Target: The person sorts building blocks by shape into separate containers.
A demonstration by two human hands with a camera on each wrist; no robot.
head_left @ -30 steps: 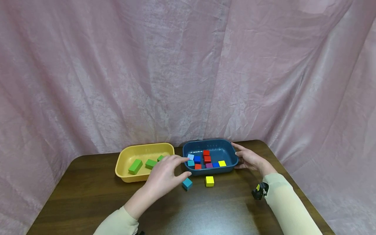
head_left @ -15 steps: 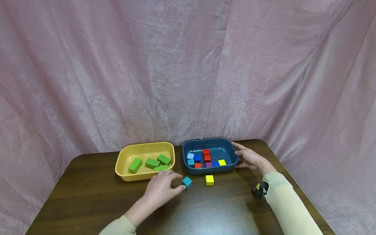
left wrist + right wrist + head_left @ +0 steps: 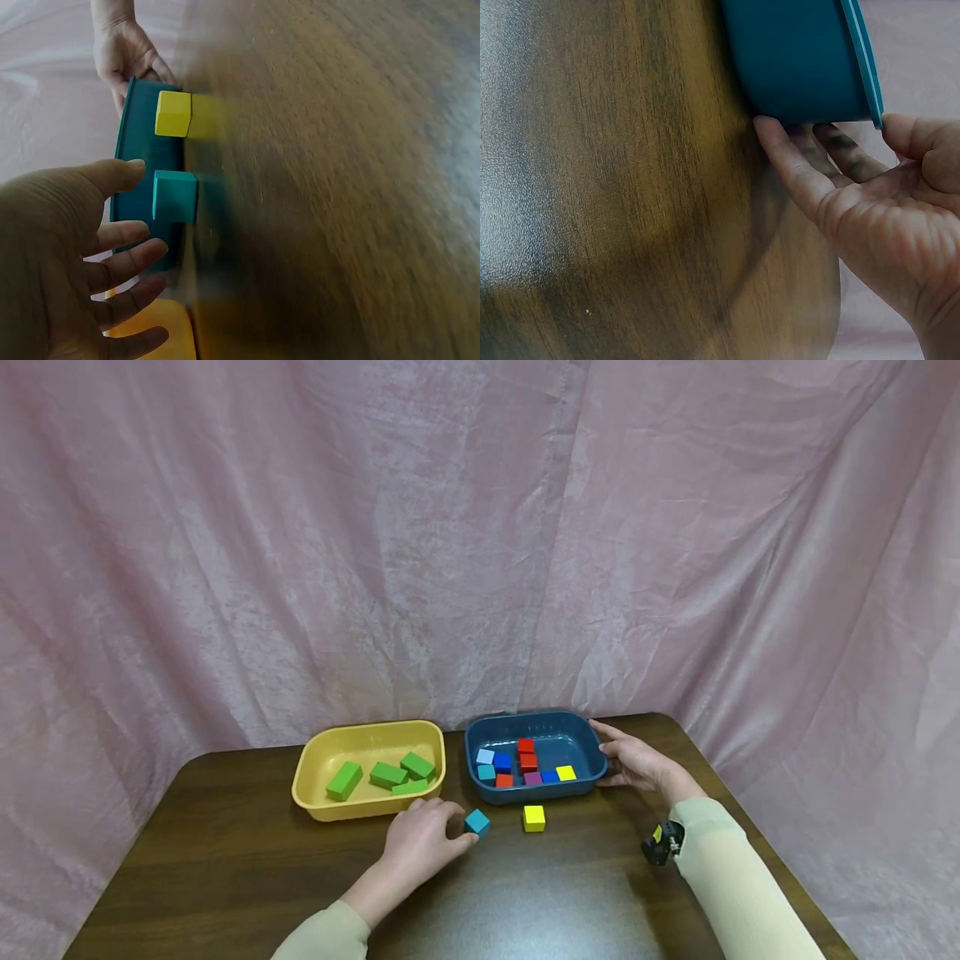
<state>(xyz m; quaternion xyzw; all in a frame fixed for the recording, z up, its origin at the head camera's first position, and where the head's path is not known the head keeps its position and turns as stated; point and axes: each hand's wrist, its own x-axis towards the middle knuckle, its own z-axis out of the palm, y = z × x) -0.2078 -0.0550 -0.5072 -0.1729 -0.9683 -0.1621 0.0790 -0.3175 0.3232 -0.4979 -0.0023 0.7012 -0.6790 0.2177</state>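
My left hand (image 3: 422, 842) is low over the table, just left of a teal cube (image 3: 477, 822). In the left wrist view the fingers (image 3: 127, 264) are spread, with a gap between them and the teal cube (image 3: 175, 196). A yellow cube (image 3: 534, 818) lies to the right of the teal one. At the right end of the blue tray (image 3: 480, 788), my right hand (image 3: 636, 763) rests its fingertips on the outer wall. The right wrist view shows its fingers (image 3: 795, 169) mostly straight, one digit right at the rim.
The blue tray holds several coloured cubes, among them a red cube (image 3: 528, 762) and a purple cube (image 3: 532, 778). To its left stands a yellow tray (image 3: 303, 789) with green blocks (image 3: 345, 782). A pink curtain (image 3: 480, 543) hangs behind the wooden table (image 3: 225, 860).
My left hand has come down from over the blue tray's left end to beside the teal cube, its thumb and fingers nearer together. My right hand has stayed at the tray.
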